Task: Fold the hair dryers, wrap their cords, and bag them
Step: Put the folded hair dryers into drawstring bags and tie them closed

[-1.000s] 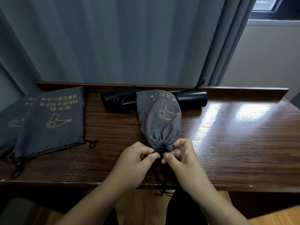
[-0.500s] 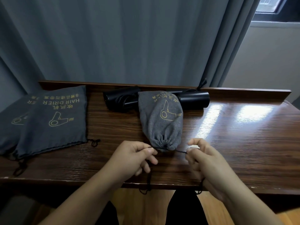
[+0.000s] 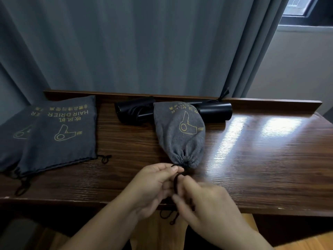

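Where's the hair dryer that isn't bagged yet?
Head view: the black dryer lies along the desk's back ledge, centre, partly behind the filled bag.

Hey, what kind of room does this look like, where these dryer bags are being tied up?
Probably a hotel room, or a bedroom. Long grey curtains hang behind a glossy wooden desk beside a window, and several matching pouches printed HAIR DRIER suggest guest-room supplies.

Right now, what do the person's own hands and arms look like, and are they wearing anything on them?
Both are bare. The left hand and right hand show no gloves, rings, watch or bracelet. Both forearms are uncovered down to the bottom edge of the picture, with no sleeve or cuff in view. The right hand is blurred, so fine detail such as its nails cannot be made out.
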Demonstrator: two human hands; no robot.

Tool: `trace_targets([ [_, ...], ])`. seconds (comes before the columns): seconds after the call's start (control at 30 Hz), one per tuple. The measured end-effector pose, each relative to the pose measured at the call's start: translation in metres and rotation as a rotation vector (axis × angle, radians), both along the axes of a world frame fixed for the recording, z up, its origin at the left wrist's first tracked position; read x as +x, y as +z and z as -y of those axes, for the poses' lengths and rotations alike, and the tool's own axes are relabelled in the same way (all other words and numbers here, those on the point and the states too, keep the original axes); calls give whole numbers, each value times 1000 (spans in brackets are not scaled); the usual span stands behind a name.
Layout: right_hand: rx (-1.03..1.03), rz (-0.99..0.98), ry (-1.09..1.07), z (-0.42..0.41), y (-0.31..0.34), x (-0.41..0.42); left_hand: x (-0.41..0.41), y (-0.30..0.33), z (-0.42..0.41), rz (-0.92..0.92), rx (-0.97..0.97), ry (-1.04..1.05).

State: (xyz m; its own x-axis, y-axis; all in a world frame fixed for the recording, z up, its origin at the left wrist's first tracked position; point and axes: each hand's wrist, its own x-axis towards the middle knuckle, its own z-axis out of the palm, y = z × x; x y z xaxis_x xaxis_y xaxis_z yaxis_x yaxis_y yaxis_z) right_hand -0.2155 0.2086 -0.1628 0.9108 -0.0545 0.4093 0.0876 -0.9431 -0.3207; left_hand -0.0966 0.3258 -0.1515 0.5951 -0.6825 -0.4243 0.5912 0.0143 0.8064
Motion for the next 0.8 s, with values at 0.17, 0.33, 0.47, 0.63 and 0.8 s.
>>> trace_targets([
  [0.17,715,38,-223,14,-7,8,1,-1,1,26,8,17],
  [0.33,862,-160,-108,5,-13,18,-1,-2,1,42,5,-43],
  [0.47,995,-90,-104,8,-14,20,0,-5,0,155,46,-4],
  [0.63,747,-160,-114,23,-13,11,1,-11,-3,287,135,85],
  [0.8,358,-102,-184,32,-1,6,3,-13,-6,422,189,87],
])
